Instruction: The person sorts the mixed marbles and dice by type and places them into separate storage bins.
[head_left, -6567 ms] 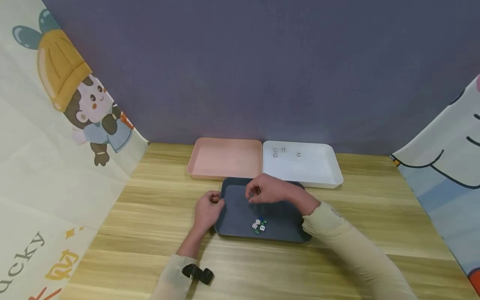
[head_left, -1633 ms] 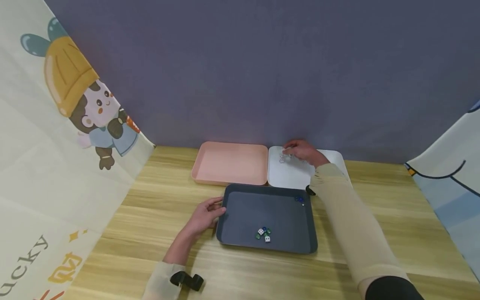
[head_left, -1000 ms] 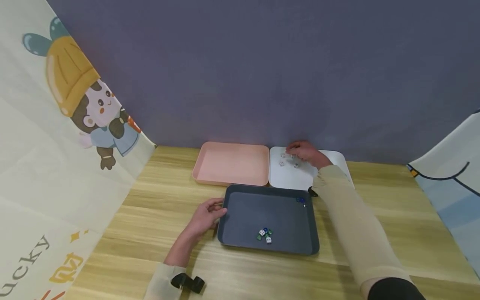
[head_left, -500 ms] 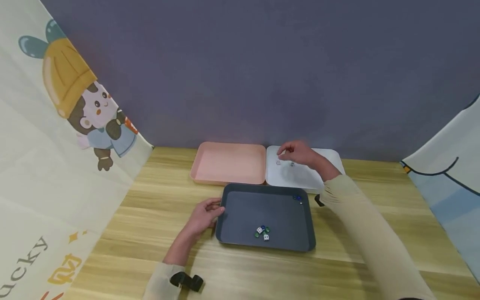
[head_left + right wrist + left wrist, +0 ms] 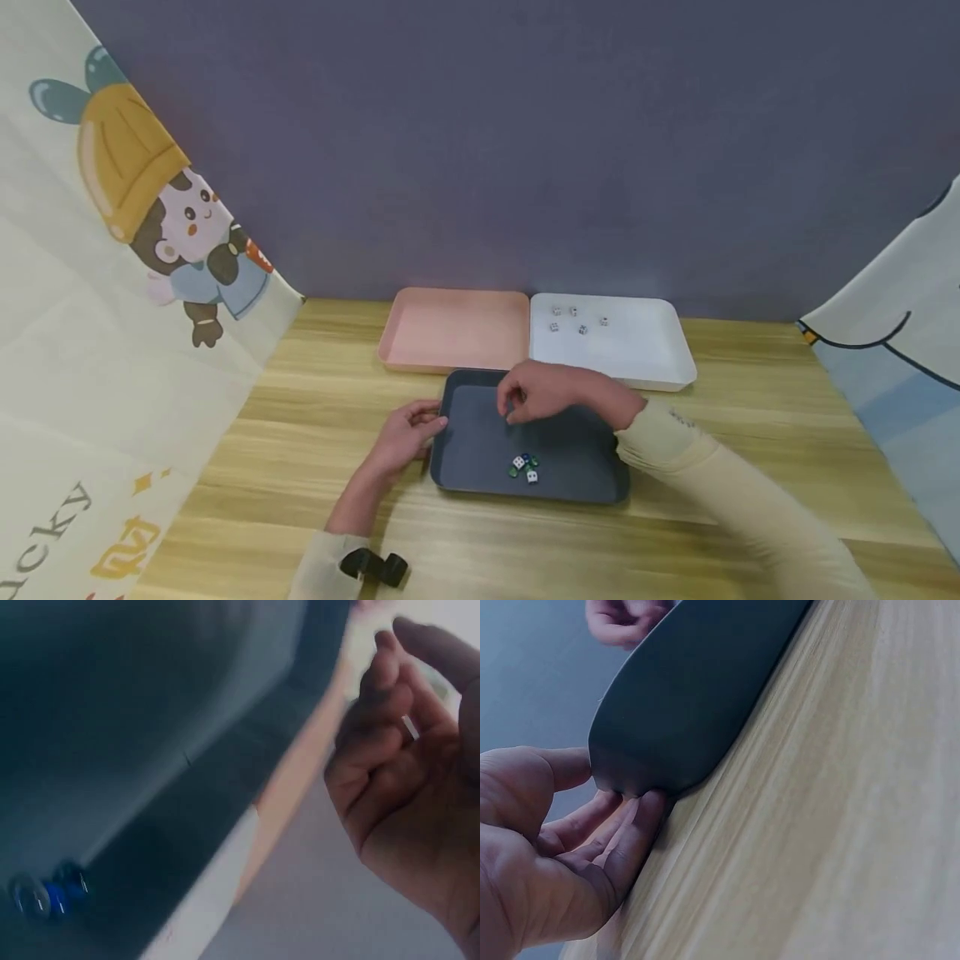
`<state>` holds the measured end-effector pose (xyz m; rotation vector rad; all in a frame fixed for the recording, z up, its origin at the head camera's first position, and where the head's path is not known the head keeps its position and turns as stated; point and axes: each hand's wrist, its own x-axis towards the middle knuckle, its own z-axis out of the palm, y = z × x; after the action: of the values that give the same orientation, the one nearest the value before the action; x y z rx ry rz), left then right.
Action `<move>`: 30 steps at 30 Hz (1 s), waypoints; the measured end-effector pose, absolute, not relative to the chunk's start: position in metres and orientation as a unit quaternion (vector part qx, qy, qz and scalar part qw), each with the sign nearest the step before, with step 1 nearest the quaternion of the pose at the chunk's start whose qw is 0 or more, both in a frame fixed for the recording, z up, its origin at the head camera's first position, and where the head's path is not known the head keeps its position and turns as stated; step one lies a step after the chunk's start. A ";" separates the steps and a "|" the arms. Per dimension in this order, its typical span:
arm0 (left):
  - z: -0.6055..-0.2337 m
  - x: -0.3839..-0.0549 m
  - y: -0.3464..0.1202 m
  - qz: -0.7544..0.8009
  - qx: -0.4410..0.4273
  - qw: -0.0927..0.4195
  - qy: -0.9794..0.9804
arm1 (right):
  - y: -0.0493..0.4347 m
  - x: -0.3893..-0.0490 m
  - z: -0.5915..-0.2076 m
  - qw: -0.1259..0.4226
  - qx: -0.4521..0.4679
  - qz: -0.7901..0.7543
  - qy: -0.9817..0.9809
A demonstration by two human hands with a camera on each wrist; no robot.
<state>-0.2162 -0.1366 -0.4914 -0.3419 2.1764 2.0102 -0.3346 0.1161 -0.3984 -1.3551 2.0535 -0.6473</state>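
Observation:
My left hand [image 5: 402, 435] holds the left end of the dark grey tray [image 5: 472, 433]; in the left wrist view the thumb is at the rim and the fingers [image 5: 641, 825] press its outer wall. Over the tray's middle hovers my right hand [image 5: 543, 390], fingers loosely bent, thumb apart from them, nothing visible between. Below it in the tray lie two white dice [image 5: 532, 477] among green and blue glassy beads [image 5: 535, 461]. The right wrist view shows blue beads [image 5: 56, 896] in a tray corner, which the right arm hides in the head view.
Behind the dark tray, a pink tray [image 5: 457, 329] and a white tray [image 5: 637, 342] stand side by side. Several white dice [image 5: 582, 330] are spread in the white tray's left half. A dark cloth wall [image 5: 480, 150] rises at the table's back.
My right hand has moved back from the white tray to above the dark tray. Compared with the oldest frame, the white tray holds one more die, the dark tray one fewer. Left hand stays put.

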 end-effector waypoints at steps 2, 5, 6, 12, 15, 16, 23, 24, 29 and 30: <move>-0.491 -0.217 -0.135 0.673 -0.112 0.081 0.726 | 0.110 -0.327 -0.405 0.325 -0.513 -0.200 0.769; -0.488 -0.217 -0.134 0.673 -0.116 0.082 0.726 | 0.106 -0.319 -0.414 0.357 -0.505 -0.146 0.772; -0.488 -0.217 -0.134 0.671 -0.117 0.083 0.727 | 0.105 -0.317 -0.417 0.365 -0.500 -0.133 0.774; -0.485 -0.221 -0.135 0.665 -0.119 0.080 0.733 | 0.101 -0.310 -0.426 0.356 -0.496 -0.099 0.786; -0.484 -0.220 -0.135 0.666 -0.119 0.080 0.732 | 0.099 -0.308 -0.430 0.341 -0.503 -0.098 0.788; -0.483 -0.220 -0.135 0.667 -0.120 0.080 0.731 | 0.098 -0.307 -0.430 0.334 -0.505 -0.099 0.790; -0.486 -0.218 -0.136 0.674 -0.125 0.080 0.724 | 0.092 -0.306 -0.433 0.290 -0.502 -0.086 0.810; -0.486 -0.218 -0.135 0.674 -0.126 0.080 0.723 | 0.092 -0.306 -0.433 0.286 -0.503 -0.081 0.812; -0.486 -0.218 -0.133 0.664 -0.137 0.082 0.730 | 0.091 -0.307 -0.435 0.263 -0.507 -0.074 0.818; -0.486 -0.218 -0.133 0.660 -0.139 0.084 0.734 | 0.092 -0.307 -0.434 0.257 -0.508 -0.079 0.818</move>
<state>-0.2181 -0.1330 -0.4861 -0.4145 2.1897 1.9691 -0.3074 0.0922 -0.4340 -1.3778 2.2198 -0.2145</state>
